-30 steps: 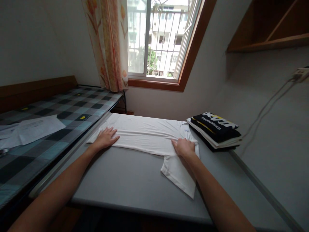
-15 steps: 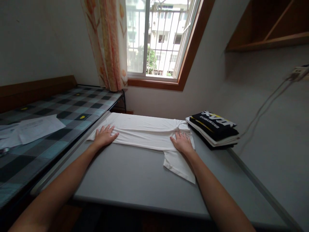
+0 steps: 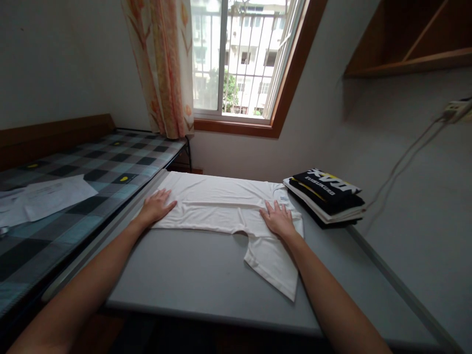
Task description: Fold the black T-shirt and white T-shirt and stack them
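Note:
A white T-shirt [image 3: 217, 204] lies spread sideways on the grey table [image 3: 191, 275], its collar end to the right and its hem to the left. One short sleeve points toward me; light wrinkles run along the body. My left hand [image 3: 157, 205] rests flat with fingers spread at the hem end. On the collar end lies my right hand [image 3: 278, 217], palm down, fingers apart, just above the sleeve. Neither hand grips the cloth.
Folded dark and white clothes [image 3: 326, 199] are stacked at the table's right, close to the collar. Left of the table stands a bed with a checked mattress [image 3: 147, 147] and loose papers [image 3: 55, 196]. A cable [image 3: 401, 147] hangs from a wall socket at the right.
The shirt's near edge and sleeve have come closer to me, and a ridge across the body has flattened. The neck label now shows. My left hand has shifted slightly left.

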`<state>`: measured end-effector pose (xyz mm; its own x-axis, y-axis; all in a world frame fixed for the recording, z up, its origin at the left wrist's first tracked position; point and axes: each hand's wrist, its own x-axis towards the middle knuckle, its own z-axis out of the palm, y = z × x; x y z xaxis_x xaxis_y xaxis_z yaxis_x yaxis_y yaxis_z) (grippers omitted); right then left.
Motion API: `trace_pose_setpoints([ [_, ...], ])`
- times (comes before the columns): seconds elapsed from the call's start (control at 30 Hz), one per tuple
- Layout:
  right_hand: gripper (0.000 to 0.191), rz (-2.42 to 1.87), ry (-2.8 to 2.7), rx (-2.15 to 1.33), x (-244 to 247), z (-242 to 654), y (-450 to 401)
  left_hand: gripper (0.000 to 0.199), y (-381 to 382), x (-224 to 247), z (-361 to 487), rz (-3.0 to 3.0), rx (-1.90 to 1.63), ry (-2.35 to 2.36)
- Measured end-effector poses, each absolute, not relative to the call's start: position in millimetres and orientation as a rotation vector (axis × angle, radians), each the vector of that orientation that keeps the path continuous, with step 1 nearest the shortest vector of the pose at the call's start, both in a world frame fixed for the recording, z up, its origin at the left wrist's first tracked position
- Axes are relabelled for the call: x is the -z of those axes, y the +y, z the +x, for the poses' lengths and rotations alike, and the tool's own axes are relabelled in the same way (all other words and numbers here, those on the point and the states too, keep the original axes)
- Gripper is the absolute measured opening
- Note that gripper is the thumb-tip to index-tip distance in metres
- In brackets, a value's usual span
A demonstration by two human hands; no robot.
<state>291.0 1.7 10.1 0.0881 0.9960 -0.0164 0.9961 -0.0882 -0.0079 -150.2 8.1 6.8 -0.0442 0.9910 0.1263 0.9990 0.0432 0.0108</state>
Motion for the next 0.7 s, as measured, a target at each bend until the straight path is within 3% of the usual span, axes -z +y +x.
trace_pose_setpoints([
  [0.3,0.071,2.252,2.101,0.1,-11,299,7,0.089,10,-4,-160,-2.046,0.01,-2.372],
  [0.7,0.059,2.417,2.081,-0.199,-22,289,-8,0.059,-3,-18,-155,-2.05,0.196,-2.242],
])
